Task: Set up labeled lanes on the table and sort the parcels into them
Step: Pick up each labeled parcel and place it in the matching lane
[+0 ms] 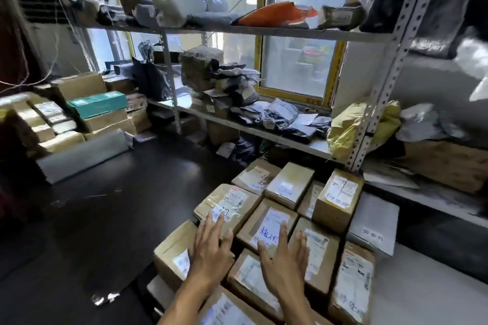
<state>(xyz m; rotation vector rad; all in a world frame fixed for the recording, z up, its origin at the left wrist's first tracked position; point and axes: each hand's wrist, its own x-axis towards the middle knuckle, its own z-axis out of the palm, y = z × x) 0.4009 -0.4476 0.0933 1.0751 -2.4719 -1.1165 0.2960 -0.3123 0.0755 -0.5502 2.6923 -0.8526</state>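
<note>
Several brown cardboard parcels with white shipping labels stand packed together at the lower right. My left hand [211,248] reaches out with straight, spread fingers above the left-hand parcel [171,253], its fingertips near the labelled parcel [229,203] behind. My right hand [284,258] is also flat and spread, hovering over the parcel with blue handwriting [269,227] on its label. Neither hand holds anything. A taller upright parcel [339,198] stands at the back right of the group. A white sheet with writing [373,224] lies to the right.
A dark floor area [105,206] stretches to the left. Stacked boxes, one teal [97,107], and a grey package [84,155] sit at the far left. Metal shelving [290,140] loaded with mailer bags and boxes runs behind and to the right, before a window.
</note>
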